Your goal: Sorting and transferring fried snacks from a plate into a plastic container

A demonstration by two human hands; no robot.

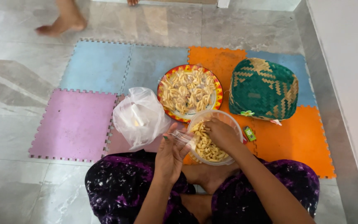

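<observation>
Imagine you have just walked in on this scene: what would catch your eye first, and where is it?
Probably the bright plate heaped with pale finger-shaped snacks, on the foam mat at centre. Just below it, the right hand reaches into a clear plastic bowl of the same snacks, while the left hand holds a small clear bag. A green woven basket sits upside down at right.

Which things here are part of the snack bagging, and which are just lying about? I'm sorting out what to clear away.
In use: small clear bag held by left hand; clear bowl of snack pieces, right hand in it; patterned plate of snacks; bundle of plastic bags.

Lying about: green woven basket; small green packet.
</observation>
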